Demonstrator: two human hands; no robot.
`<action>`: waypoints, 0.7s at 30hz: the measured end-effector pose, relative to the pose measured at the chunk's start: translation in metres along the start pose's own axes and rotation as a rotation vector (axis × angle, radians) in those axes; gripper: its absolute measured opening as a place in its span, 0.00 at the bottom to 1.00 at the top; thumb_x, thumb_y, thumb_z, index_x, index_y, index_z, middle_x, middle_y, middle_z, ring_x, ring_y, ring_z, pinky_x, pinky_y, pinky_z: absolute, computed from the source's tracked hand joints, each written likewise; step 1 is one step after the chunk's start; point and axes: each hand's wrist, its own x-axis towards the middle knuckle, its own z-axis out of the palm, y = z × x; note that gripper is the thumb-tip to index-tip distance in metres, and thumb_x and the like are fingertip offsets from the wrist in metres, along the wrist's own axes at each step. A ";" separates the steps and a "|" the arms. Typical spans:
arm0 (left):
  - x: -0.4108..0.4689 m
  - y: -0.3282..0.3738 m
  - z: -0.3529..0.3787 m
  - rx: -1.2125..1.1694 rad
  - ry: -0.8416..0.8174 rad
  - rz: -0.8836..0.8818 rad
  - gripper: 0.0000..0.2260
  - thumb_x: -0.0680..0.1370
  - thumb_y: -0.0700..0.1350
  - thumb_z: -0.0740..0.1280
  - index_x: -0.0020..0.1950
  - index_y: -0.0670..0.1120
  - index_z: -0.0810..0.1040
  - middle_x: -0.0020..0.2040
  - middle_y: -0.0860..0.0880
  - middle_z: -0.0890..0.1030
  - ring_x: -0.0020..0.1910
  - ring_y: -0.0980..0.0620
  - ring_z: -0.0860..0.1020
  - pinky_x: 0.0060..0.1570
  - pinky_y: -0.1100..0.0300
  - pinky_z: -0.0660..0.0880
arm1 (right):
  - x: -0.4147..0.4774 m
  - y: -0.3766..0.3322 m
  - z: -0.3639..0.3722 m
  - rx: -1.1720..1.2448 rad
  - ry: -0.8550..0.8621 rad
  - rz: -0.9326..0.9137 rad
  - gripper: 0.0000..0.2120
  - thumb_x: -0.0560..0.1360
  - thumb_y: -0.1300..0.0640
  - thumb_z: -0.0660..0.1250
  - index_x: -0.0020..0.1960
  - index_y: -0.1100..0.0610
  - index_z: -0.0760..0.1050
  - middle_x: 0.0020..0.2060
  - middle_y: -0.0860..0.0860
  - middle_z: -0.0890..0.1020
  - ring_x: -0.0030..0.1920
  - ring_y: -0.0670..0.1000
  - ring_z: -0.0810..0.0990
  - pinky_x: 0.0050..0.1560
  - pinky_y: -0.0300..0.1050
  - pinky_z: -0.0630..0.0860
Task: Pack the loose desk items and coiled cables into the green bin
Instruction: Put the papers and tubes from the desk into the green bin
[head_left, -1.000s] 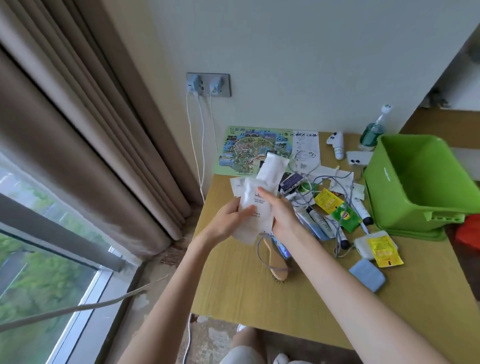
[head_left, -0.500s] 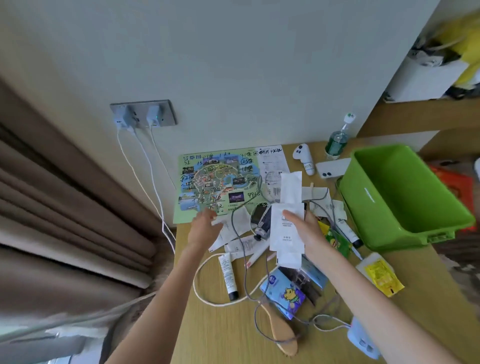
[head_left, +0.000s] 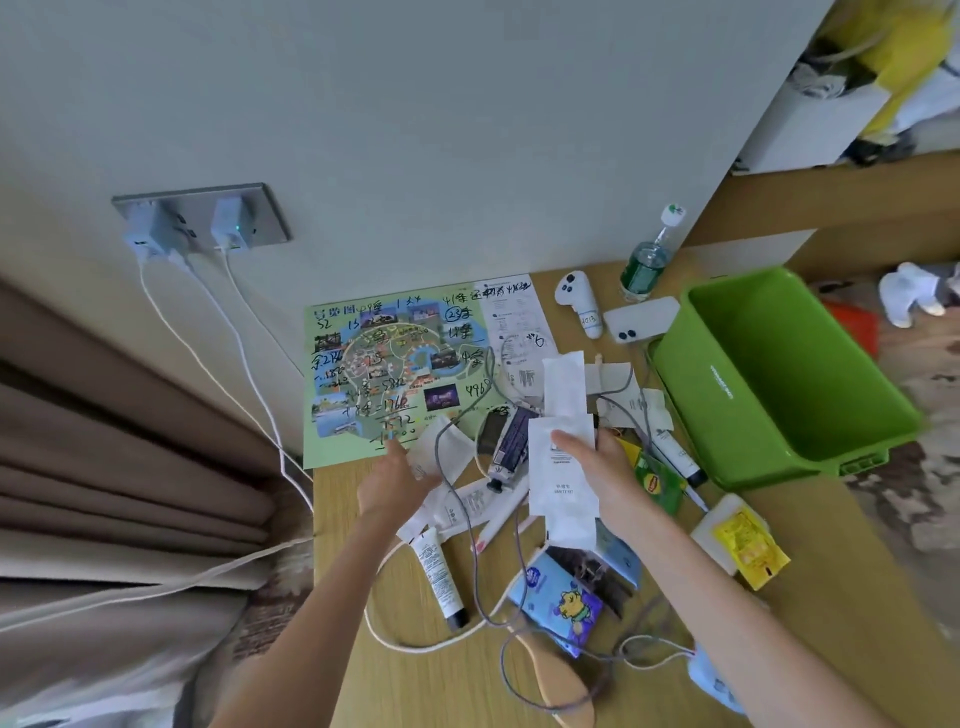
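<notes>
My right hand (head_left: 605, 465) grips a stack of white paper packets (head_left: 562, 457) above the desk's clutter. My left hand (head_left: 397, 480) reaches out over a white paper sachet (head_left: 441, 447), its fingers straight and touching the paper. The green bin (head_left: 769, 374) stands to the right with nothing visible inside. Grey and white cables (head_left: 472, 519) snake through the pile. A white tube with a black cap (head_left: 439, 577), a purple tube (head_left: 511, 441), a blue cartoon pouch (head_left: 563, 597) and a green tea bag (head_left: 657, 480) lie among them.
A green map sheet (head_left: 384, 364) leans on the wall. A white controller (head_left: 579, 301), a white phone (head_left: 641, 319) and a water bottle (head_left: 649, 260) stand behind. Two chargers (head_left: 182, 228) are plugged in. A yellow packet (head_left: 745, 540) lies near the bin. Curtains (head_left: 104, 467) hang left.
My left hand has let go of the white packets and moved left over the sachet by the map. My right hand alone keeps the packets. The view has shifted towards the wall.
</notes>
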 end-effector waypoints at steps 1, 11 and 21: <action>-0.005 0.001 -0.004 0.005 0.019 -0.006 0.29 0.74 0.55 0.71 0.65 0.42 0.62 0.49 0.44 0.80 0.45 0.43 0.80 0.39 0.51 0.76 | 0.000 -0.002 0.000 -0.007 -0.013 -0.010 0.16 0.75 0.58 0.71 0.62 0.59 0.74 0.53 0.57 0.83 0.52 0.59 0.82 0.49 0.54 0.80; -0.073 0.069 -0.067 -0.304 0.591 0.046 0.17 0.77 0.49 0.67 0.58 0.43 0.64 0.44 0.42 0.81 0.37 0.41 0.78 0.31 0.54 0.69 | -0.006 -0.060 -0.028 -0.130 -0.159 -0.188 0.17 0.76 0.59 0.69 0.63 0.59 0.72 0.56 0.55 0.81 0.57 0.57 0.80 0.61 0.57 0.75; -0.119 0.252 -0.028 -0.840 0.323 0.263 0.08 0.81 0.45 0.61 0.54 0.44 0.65 0.44 0.50 0.76 0.37 0.52 0.76 0.35 0.51 0.75 | 0.002 -0.151 -0.184 -0.110 -0.043 -0.423 0.14 0.75 0.58 0.70 0.58 0.59 0.72 0.51 0.54 0.82 0.52 0.55 0.81 0.53 0.53 0.77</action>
